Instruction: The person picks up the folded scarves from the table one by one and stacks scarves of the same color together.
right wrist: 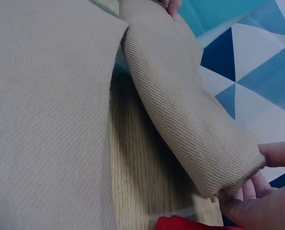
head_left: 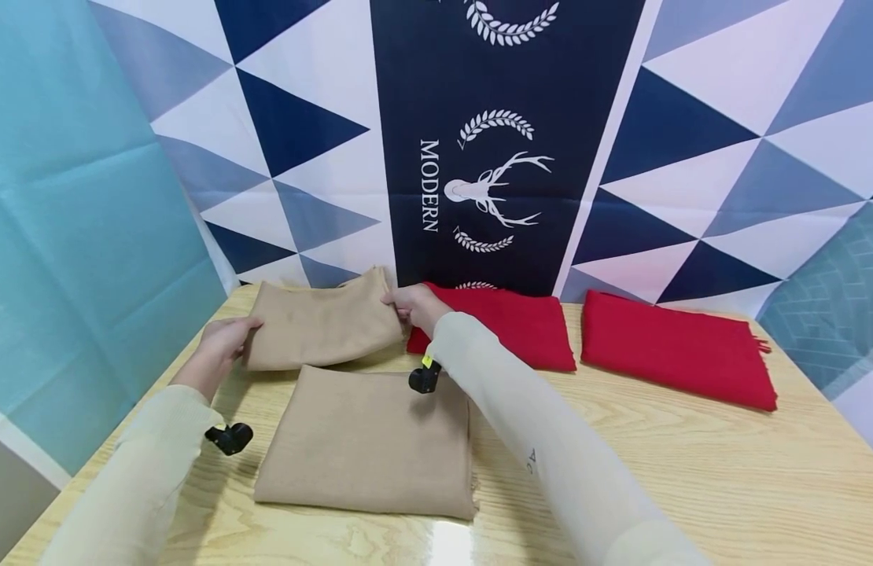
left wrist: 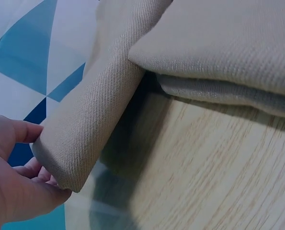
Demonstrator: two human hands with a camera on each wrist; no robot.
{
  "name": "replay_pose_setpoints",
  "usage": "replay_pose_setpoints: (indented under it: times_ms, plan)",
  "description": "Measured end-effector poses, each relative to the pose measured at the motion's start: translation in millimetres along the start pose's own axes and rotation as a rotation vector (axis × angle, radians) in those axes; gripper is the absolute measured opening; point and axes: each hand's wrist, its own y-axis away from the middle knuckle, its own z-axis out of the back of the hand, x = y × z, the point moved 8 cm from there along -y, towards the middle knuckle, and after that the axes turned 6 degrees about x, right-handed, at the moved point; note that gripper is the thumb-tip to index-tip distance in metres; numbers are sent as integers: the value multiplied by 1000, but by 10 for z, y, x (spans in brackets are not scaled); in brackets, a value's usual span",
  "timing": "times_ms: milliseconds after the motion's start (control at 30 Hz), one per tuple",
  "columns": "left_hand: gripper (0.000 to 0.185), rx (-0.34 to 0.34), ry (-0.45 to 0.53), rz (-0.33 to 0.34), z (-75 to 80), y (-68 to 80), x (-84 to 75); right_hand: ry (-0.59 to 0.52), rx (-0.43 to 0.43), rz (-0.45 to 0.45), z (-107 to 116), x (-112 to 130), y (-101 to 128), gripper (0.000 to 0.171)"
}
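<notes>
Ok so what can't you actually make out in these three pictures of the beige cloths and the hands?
- Head view: the fingertips of the right hand are tucked under the far beige cloth.
- Head view: the left red cloth is partly covered by the right sleeve.
- Left wrist view: the left hand is cut off by the frame edge.
- Right wrist view: the near beige cloth is cropped, and only a sliver of red shows.

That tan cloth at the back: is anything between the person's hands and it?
Nothing visible. The left hand grips the far tan cloth at its left end and the right hand grips its right end, both directly on the fabric.
</notes>
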Motion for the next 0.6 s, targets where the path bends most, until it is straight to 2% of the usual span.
replay_pose_setpoints:
  times_ms: [33,67,167,267,367,500,600]
  plan:
    - [55,0,1,-5,-3,3,-9,-11,26,3,15,-59,-248,19]
    - [54,0,2,-11,-7,5,-18,-10,30,-3,29,-98,-387,20]
    - [52,8,3,-27,-18,23,-48,-3,45,-3,65,-151,-603,19]
    - [48,13,6,-38,-25,42,-70,-17,52,7,65,-35,-138,17]
    - [40,16,15,-44,-27,71,-86,-33,46,8,77,33,154,14]
    - [20,14,24,-57,-21,109,-112,-41,37,14,102,61,251,10]
    - [14,17,24,-68,-26,131,-133,-70,66,13,105,48,233,9]
